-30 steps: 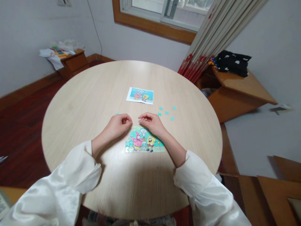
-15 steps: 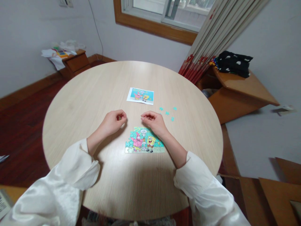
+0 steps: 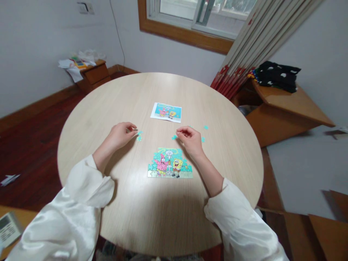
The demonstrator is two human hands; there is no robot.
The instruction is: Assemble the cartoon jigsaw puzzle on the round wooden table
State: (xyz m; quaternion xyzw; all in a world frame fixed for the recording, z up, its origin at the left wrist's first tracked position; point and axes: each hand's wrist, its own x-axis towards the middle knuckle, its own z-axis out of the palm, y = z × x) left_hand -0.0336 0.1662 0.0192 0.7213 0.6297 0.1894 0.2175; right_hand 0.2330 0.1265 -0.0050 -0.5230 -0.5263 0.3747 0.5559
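A partly assembled cartoon jigsaw (image 3: 170,164) lies on the round wooden table (image 3: 152,203) in front of me. My left hand (image 3: 119,134) rests left of it with fingers curled in a pinch, touching a teal piece (image 3: 139,136) at its fingertips. My right hand (image 3: 190,139) sits at the puzzle's upper right corner, fingers curled together, with another teal piece (image 3: 174,137) just left of its fingertips. What either pinch holds is too small to see. A printed reference picture (image 3: 166,112) lies farther back.
Loose teal pieces (image 3: 206,127) lie right of my right hand. Beyond the table stand a low wooden stand with papers (image 3: 87,69), a striped curtain (image 3: 244,47) and a wooden desk with dark dotted cloth (image 3: 277,76). A small device (image 3: 8,228) sits at the lower left.
Both hands have spread apart: the left moved left and away from the puzzle, the right moved slightly right. Two teal pieces now show on the table between them.
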